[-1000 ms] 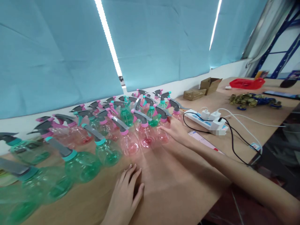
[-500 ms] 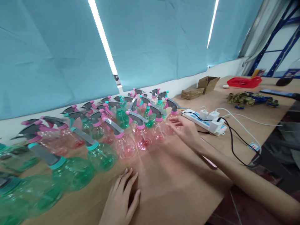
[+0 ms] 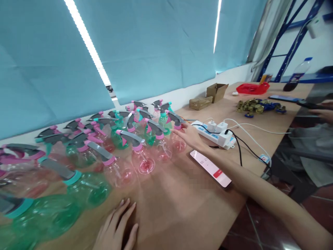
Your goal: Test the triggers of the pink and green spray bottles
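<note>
Currently right hand [image 3: 191,136] at pink sprayer [image 3: 178,143]; far bottle [image 3: 298,74] holds dark liquid [image 3: 289,85].

I'm seeing glare streaming through slits [image 3: 90,45] at ten and one o'clock; bottles [image 3: 49,215] at eight are blurring, and my left hand [image 3: 116,229] is softly shadowing the table [image 3: 169,211].

A person's right hand [image 3: 191,136] is at the neck of a translucent pink plastic spray bottle [image 3: 178,143] with a grey trigger, beside similar pink and green bottles [image 3: 90,190] crowding a brown tabletop [image 3: 166,211]. The left hand [image 3: 114,231] spreads nearby; a lit smartphone [image 3: 208,166] lies near a white plastic power strip [image 3: 205,132].
</note>
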### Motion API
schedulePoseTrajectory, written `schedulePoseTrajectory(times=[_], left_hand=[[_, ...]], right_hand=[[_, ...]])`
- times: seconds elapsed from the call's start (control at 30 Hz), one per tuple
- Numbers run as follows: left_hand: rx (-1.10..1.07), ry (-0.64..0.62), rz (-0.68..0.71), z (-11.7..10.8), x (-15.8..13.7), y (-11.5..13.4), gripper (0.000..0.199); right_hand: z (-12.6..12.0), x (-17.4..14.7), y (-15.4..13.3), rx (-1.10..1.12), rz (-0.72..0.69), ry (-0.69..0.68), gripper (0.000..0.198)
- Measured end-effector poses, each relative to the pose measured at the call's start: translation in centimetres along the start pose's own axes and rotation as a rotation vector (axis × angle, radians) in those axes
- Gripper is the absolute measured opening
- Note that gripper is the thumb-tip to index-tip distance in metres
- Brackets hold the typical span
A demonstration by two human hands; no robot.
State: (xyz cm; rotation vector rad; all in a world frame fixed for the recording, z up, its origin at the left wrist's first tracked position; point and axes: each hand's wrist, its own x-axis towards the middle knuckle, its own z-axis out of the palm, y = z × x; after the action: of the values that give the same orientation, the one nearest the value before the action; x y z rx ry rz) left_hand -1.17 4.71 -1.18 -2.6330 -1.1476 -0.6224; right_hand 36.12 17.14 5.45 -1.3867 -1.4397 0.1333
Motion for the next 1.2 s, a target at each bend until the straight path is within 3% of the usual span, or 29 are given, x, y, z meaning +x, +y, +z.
schedulePoseTrajectory(times=[0.17,0.33,0.4,0.5,0.6,0.83,1.1,1.2], left_hand=[[-0.016,-0.02,-0.049,-0.2,0.0,0.4,0.039],[-0.04,-0.041,-0.092,-0.7,0.2,1.3,0.037],[-0.051,-0.043,-0.099,-0.9,0.3,1.5,0.038],[-0.06,-0.045,-0.116,-0.9,0.2,1.7,0.037],[-0.068,-0.042,-0.121,-0.8,0.2,1.8,0.035],[-0.117,-0.073,-0.129,-1.5,-0.4,2.2,0.035],[-0.133,-0.06,-0.112,-2.2,-2.6,1.2,0.035],[-0.134,-0.077,-0.11,-2.3,-2.8,1.2,0.035]], right_hand=[[-0.7,0.0,-0.4,0.022,0.005,0.09,0.029],[-4.9,-2.4,-2.4,-0.003,0.004,0.179,0.029],[-6.5,-4.3,-3.7,-0.041,-0.002,0.131,0.026],[-7.5,-7.3,-5.7,-0.001,-0.027,-0.051,0.022],[-6.3,-9.8,-7.6,0.133,0.003,-0.222,0.03],[-2.0,-12.3,-10.6,0.213,-0.011,-0.393,0.034],[-1.2,-13.4,-14.7,0.166,-0.064,-0.517,0.036],[-1.1,-13.5,-15.6,0.147,-0.067,-0.54,0.046]])
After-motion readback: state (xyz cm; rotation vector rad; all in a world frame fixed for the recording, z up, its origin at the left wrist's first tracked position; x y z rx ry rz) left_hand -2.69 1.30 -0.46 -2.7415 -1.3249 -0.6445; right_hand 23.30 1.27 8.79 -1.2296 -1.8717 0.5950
